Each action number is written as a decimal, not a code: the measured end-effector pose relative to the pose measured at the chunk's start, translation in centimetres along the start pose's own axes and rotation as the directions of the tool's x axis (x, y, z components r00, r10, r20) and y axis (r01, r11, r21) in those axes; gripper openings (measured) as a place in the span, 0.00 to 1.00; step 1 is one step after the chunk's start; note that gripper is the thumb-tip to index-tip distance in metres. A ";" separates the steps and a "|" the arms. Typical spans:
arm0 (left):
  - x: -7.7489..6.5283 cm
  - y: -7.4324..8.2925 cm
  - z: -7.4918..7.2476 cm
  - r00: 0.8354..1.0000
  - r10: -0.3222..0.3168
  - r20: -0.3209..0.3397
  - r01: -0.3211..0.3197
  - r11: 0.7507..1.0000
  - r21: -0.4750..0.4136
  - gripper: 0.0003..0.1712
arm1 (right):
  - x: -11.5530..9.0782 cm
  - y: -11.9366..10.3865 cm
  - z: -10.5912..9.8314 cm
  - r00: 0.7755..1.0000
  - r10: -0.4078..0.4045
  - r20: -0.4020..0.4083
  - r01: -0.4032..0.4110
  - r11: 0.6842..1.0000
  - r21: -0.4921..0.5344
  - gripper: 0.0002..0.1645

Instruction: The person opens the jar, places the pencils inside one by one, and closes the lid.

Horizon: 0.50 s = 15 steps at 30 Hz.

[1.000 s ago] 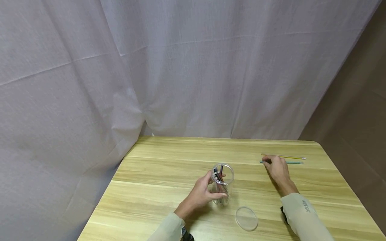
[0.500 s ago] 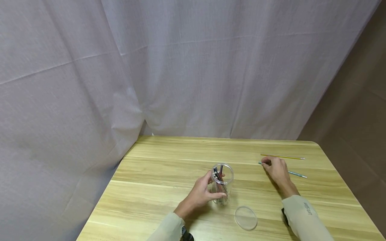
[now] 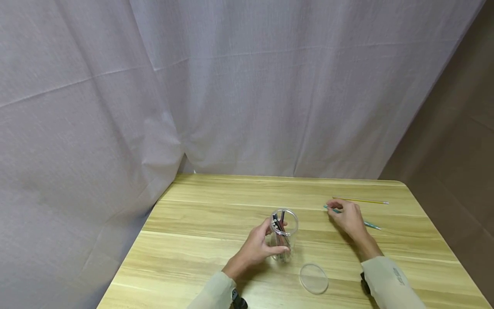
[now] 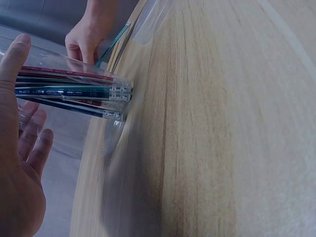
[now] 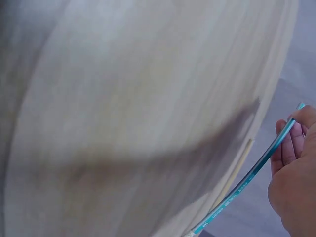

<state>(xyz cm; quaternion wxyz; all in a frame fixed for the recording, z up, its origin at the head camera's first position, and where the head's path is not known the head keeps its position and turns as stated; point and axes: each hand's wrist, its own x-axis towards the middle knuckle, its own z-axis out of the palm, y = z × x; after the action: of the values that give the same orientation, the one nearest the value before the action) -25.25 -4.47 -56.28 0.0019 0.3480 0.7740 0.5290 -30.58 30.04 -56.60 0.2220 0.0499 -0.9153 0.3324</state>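
Observation:
My left hand (image 3: 256, 246) grips a clear plastic jar (image 3: 295, 234) by its side, thumb in front and fingers behind. Inside the jar lean several dark and red pencils (image 4: 74, 91), their eraser ends down at the bottom in the left wrist view. Off to the right, my right hand (image 3: 349, 219) pinches a teal pencil (image 3: 372, 225) near one end between thumb and fingers. In the right wrist view the teal pencil (image 5: 237, 192) slants away below the hand. Just beyond that hand a yellow pencil (image 3: 364, 200) lies on the table.
A round clear lid (image 3: 313, 279) lies flat on the wooden table (image 3: 216, 206), to the right of the jar and nearer the front. Grey cloth (image 3: 247, 107) hangs behind the table's back edge and along its left side.
My right hand has taken the teal pencil off its place beside the yellow one; the pencil has swung aslant and shifted slightly left with the hand. My left hand and the jar stay put.

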 end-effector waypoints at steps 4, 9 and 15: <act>0.0 0.0 0.0 1.000 0.005 0.000 -0.005 1.000 -0.008 0.43 | -0.1 -0.7 0.0 0.998 -0.047 -0.043 0.048 0.998 0.041 0.08; 0.0 -0.1 0.0 1.000 0.013 0.000 -0.013 1.000 0.003 0.43 | -0.3 -2.0 -0.2 0.991 -0.092 -0.095 0.101 0.991 0.089 0.09; -0.1 -0.1 0.0 1.000 0.004 -0.003 -0.004 1.000 0.002 0.43 | -0.5 -4.5 -1.3 0.980 -0.122 -0.155 0.145 0.978 0.148 0.12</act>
<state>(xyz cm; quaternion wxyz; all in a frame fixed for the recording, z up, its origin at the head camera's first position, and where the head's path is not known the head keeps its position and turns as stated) -25.24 -4.57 -56.41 -0.0007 0.3487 0.7737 0.5289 -28.55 27.36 -53.36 0.3054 0.1045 -0.8619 0.3912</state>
